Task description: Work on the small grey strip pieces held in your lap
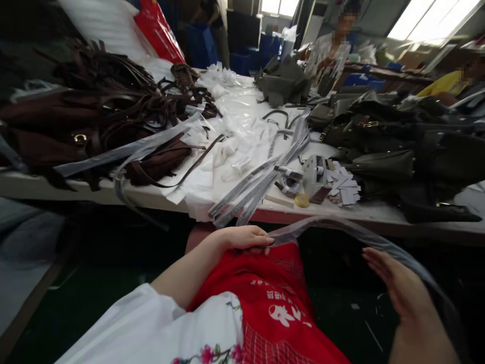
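My left hand (242, 237) rests on my red apron (273, 298) in my lap, fingers closed on one end of a long clear plastic sleeve (341, 228). The sleeve arches to the right over my right hand (405, 293), which is open with fingers stretched out, its palm against the sleeve's far part. Both hands are below the table's front edge (375, 217).
On the table lie several more grey plastic sleeves (253, 187), a pile of brown straps and bags (98, 111) at left, dark green bags (394, 146) at right, white paper tags (344, 187) and a tape dispenser (314, 177). Other people sit at the far side.
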{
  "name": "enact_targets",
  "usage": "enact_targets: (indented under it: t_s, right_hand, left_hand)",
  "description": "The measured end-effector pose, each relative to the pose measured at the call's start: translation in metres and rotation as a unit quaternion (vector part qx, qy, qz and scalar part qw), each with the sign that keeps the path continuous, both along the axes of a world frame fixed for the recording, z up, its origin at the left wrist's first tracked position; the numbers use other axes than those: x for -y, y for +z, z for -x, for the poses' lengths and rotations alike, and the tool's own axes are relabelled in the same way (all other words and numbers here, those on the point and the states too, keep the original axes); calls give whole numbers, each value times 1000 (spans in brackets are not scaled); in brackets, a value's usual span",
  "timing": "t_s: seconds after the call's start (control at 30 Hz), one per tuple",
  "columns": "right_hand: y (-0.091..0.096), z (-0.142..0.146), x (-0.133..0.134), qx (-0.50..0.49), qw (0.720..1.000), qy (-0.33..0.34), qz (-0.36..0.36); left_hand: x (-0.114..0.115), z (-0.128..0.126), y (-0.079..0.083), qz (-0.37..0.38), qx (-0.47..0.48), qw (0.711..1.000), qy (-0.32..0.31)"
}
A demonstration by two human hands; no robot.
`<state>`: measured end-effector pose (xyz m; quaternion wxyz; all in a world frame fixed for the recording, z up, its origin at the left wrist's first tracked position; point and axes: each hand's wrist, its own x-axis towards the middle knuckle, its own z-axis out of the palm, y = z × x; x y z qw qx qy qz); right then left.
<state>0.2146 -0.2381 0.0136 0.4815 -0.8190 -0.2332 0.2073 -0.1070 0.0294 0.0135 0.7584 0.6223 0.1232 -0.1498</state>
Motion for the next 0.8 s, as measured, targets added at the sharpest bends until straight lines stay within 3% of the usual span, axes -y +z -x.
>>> enact_targets:
  t_s: [0.07,0.17,0.23,0.33,0.4,0.53,0.7,0.8]
  right_hand:
    - [-9,28,-18,-27,996,73,39]
    - [-12,78,-57,21,973,228,-8]
    - [-12,104,-80,26,935,353,-30]
    - [-17,124,-98,-85,855,512,19]
    - [-23,126,-100,-126,839,527,49]
    - [-29,122,-97,-93,874,471,71]
    - [-34,124,-98,-42,872,482,81]
    - [-38,121,-101,-28,884,462,71]
  left_hand:
    - [2,-3,2,-8,2,1000,-25]
    - [11,-11,3,-64,24,994,-87]
    - [19,-15,2,-95,44,988,-115]
    - [23,-13,1,-75,43,990,-114]
    - [18,-4,1,-58,17,994,-92]
    - [1,16,-1,-99,-37,994,-31]
    - [5,12,-13,-125,-75,989,-33]
    - [19,4,-23,-24,-103,993,-49]
